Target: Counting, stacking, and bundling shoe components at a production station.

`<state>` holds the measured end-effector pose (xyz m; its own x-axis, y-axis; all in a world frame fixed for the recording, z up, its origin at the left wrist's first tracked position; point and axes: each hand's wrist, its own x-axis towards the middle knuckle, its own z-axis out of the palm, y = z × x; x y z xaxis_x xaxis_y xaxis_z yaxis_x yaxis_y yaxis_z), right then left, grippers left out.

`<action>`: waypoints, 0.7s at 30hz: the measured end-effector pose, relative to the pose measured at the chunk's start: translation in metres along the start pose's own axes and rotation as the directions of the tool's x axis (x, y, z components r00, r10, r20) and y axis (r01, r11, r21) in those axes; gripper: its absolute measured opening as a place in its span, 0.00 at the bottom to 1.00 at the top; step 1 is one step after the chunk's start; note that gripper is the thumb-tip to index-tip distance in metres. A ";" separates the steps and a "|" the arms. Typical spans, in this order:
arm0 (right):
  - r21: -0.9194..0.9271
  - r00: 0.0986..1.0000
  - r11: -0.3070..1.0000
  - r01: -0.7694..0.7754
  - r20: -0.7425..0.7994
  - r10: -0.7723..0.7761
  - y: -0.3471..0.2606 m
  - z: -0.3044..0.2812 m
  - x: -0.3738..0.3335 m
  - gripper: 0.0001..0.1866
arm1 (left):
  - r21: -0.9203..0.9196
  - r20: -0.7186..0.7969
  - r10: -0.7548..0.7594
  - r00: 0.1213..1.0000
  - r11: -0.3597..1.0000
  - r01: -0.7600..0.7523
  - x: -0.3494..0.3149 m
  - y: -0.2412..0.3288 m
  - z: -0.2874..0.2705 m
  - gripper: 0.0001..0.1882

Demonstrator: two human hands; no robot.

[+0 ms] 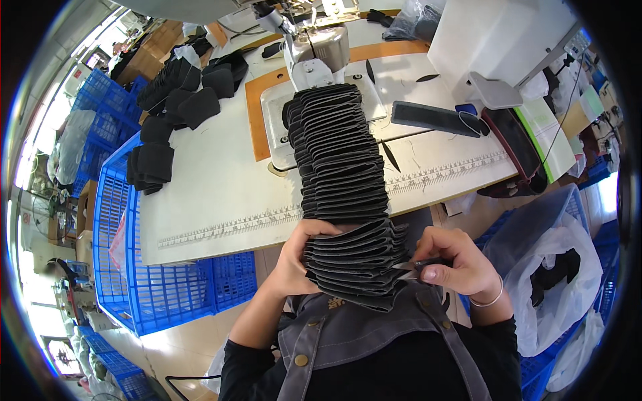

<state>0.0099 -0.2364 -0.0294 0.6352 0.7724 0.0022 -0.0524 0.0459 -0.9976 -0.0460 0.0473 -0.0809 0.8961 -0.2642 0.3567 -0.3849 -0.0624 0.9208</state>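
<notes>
A long row of black fabric pieces [344, 160], packed edge to edge like a concertina, runs from the sewing machine [314, 50] over the table's front edge toward my body. My left hand [297, 257] is closed around the near end of this row from the left side. At its right side, my right hand [458, 264] pinches small thread snips [409, 270]. Their pale metal tips touch or nearly touch the right edges of the pieces. My fingers hide most of the snips' handle.
Loose black pieces [194, 103] lie in piles at the table's left. On the right are a dark flat strip [435, 119] and a red-and-black pouch [511, 144]. A blue crate [177, 284] stands below left; a plastic-lined crate [562, 281] stands below right. A printed ruler [448, 172] crosses the tabletop.
</notes>
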 end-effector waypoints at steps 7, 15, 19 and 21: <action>-0.017 0.999 0.999 0.042 0.006 -0.042 -0.005 0.011 0.005 0.13 | -0.040 0.015 0.016 1.000 0.999 -0.016 0.003 -0.001 0.000 0.38; 0.065 1.000 0.998 0.027 -0.001 -0.027 0.003 0.018 0.002 0.13 | -0.141 0.041 0.058 0.997 0.989 -0.052 0.006 -0.002 0.003 0.37; 0.142 0.999 0.989 -0.044 -0.024 0.048 -0.003 0.017 0.001 0.13 | -0.158 0.058 0.068 0.996 0.986 -0.058 0.007 -0.003 0.001 0.36; 0.055 0.998 0.997 -0.059 0.000 0.060 -0.015 0.015 0.002 0.13 | -0.204 0.048 0.061 0.997 0.978 -0.050 0.005 -0.005 0.002 0.35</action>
<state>0.0010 -0.2258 -0.0138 0.6309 0.7738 -0.0572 -0.1326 0.0349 -0.9906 -0.0402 0.0441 -0.0841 0.8594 -0.3131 0.4042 -0.3759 0.1489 0.9146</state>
